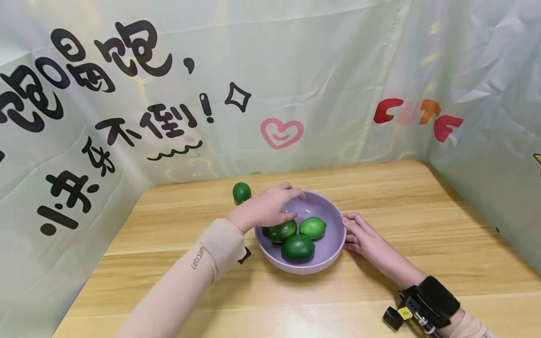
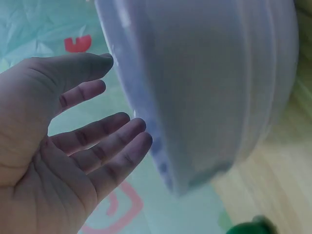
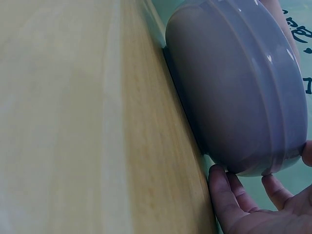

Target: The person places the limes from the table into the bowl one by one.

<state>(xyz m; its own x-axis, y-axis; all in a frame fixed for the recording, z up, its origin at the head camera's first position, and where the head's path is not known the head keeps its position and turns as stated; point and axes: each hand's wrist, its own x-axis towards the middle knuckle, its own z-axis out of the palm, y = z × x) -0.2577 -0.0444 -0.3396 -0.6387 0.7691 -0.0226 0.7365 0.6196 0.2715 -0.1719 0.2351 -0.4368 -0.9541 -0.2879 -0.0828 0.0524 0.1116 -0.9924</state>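
A round lilac bowl (image 1: 323,253) stands on the wooden table. In it lie a bright green lime (image 1: 313,227), a dark green oval fruit (image 1: 298,247) and a mottled, avocado-like fruit (image 1: 281,232), partly covered by my left hand (image 1: 270,206). That hand reaches over the bowl's left rim with its fingers loosely bent and apart; in the left wrist view its palm holds nothing. My right hand (image 1: 367,234) is at the bowl's right side. In the right wrist view its fingertips (image 3: 219,178) rest against the outer wall, with the thumb up near the rim.
Behind my left forearm, another dark green fruit (image 1: 242,192) lies on the table (image 1: 177,225), left of the bowl. A printed cloth (image 1: 329,94) hangs behind and at both sides. A black strap with a small device (image 1: 433,300) is on my right wrist.
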